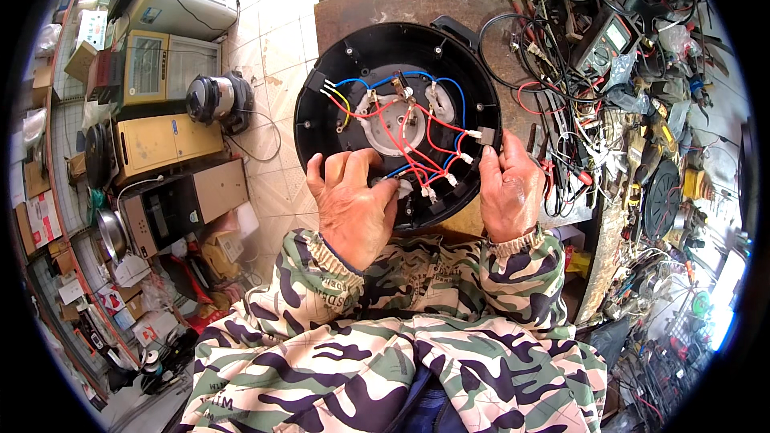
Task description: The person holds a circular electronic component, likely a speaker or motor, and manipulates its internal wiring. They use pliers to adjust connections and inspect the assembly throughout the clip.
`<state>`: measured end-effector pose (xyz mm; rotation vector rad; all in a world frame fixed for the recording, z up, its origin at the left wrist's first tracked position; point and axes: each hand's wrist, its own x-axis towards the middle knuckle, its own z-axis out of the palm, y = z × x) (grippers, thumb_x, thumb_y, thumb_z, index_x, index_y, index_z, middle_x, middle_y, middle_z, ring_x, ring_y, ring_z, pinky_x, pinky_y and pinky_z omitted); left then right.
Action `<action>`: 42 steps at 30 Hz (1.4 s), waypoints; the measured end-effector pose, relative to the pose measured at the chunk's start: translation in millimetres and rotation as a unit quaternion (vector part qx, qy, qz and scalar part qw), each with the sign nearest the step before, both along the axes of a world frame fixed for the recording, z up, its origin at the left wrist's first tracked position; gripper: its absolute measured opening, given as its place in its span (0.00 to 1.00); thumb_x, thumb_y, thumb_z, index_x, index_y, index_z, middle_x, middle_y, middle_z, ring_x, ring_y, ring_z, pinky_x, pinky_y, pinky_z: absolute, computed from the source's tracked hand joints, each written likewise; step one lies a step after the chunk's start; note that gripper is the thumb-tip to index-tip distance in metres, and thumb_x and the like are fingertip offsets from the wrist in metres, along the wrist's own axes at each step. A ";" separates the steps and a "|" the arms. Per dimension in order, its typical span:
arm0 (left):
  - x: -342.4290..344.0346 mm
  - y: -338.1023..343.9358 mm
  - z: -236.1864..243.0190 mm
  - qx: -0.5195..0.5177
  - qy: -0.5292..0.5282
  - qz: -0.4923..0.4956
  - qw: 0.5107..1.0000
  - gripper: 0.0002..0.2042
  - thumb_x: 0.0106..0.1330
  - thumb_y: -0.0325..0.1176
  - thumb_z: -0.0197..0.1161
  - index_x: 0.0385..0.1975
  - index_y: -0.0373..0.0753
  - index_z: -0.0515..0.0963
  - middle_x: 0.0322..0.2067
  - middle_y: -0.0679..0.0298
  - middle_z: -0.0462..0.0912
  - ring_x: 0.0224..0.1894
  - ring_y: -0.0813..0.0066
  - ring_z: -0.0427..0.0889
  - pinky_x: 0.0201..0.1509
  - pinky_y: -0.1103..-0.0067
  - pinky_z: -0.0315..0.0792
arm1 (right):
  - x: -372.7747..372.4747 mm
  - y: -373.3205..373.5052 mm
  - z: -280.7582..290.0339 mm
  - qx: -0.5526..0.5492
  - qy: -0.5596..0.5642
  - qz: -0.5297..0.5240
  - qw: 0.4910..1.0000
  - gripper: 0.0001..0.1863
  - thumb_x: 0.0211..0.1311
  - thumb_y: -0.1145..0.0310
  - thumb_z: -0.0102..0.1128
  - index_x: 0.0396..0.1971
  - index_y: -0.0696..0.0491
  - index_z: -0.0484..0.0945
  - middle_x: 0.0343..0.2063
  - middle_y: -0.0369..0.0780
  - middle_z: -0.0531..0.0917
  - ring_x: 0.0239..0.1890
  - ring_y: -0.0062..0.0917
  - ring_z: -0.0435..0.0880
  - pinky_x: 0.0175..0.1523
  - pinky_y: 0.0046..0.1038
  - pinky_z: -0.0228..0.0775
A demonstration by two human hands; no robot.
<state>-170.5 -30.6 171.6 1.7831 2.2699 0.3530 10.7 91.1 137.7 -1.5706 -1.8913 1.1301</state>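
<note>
Hands of one person meet over an upturned round black appliance base (321, 124), likely an electric cooker, seen from above. It lies on a rusty metal workbench (377, 4) and overhangs the bench's near edge, toward the person. Its open underside shows a pale round heating plate (391, 124) at the centre, crossed by red wires (413, 144) and blue wires (417, 76).

The left hand (349, 204) rests on the base's near rim, fingers curled loosely, thumb and forefinger pinched around a small white connector (403, 187) at the end of the red wires. The right hand (511, 188) lies against the base's right rim, fingertips bent inward just beside a small grey block (486, 136) on that rim; whether it grips anything cannot be told.

Both forearms wear camouflage sleeves (513, 261). A multimeter (605, 40) sits among tangled leads toward the bench's far right corner.
</note>
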 end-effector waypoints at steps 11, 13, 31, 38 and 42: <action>6.1 -8.9 6.0 -0.009 0.002 -0.012 1.000 0.15 0.54 0.32 0.74 0.43 0.44 0.90 0.59 0.58 0.77 0.64 0.53 0.71 0.77 0.48 0.46 | 1.7 -1.5 -6.0 -0.008 0.009 -0.008 1.000 0.19 0.72 0.69 0.61 0.60 0.55 0.81 0.34 0.56 0.88 0.38 0.54 0.90 0.42 0.46 0.80; 5.4 -19.0 12.4 0.009 -0.009 -0.029 0.999 0.15 0.54 0.32 0.74 0.43 0.44 0.90 0.60 0.58 0.77 0.65 0.53 0.70 0.78 0.49 0.45 | -0.1 -2.4 -3.4 -0.015 0.001 -0.013 1.000 0.19 0.73 0.68 0.61 0.60 0.55 0.81 0.33 0.56 0.88 0.37 0.54 0.89 0.42 0.46 0.80; 13.6 -27.3 -3.0 -0.029 0.014 -0.023 0.999 0.21 0.58 0.43 0.72 0.49 0.39 0.87 0.62 0.59 0.74 0.66 0.55 0.67 0.79 0.48 0.42 | 1.9 -1.5 -3.8 -0.011 0.003 -0.004 1.000 0.20 0.72 0.68 0.62 0.61 0.58 0.80 0.33 0.56 0.88 0.37 0.53 0.90 0.41 0.45 0.80; 13.8 -28.1 -6.4 -0.039 0.003 -0.015 0.999 0.20 0.60 0.42 0.70 0.50 0.39 0.87 0.65 0.58 0.73 0.68 0.52 0.66 0.80 0.49 0.40 | 2.7 -0.6 -8.4 -0.014 -0.017 0.006 1.000 0.19 0.73 0.69 0.61 0.61 0.57 0.80 0.34 0.56 0.88 0.37 0.54 0.89 0.41 0.45 0.80; 9.3 -27.2 2.8 -0.019 -0.003 -0.008 1.000 0.16 0.59 0.39 0.71 0.46 0.41 0.88 0.63 0.58 0.76 0.66 0.52 0.69 0.79 0.49 0.44 | 0.7 -4.1 -3.6 -0.019 -0.021 -0.006 1.000 0.19 0.72 0.70 0.61 0.60 0.56 0.80 0.34 0.56 0.88 0.37 0.55 0.89 0.41 0.46 0.80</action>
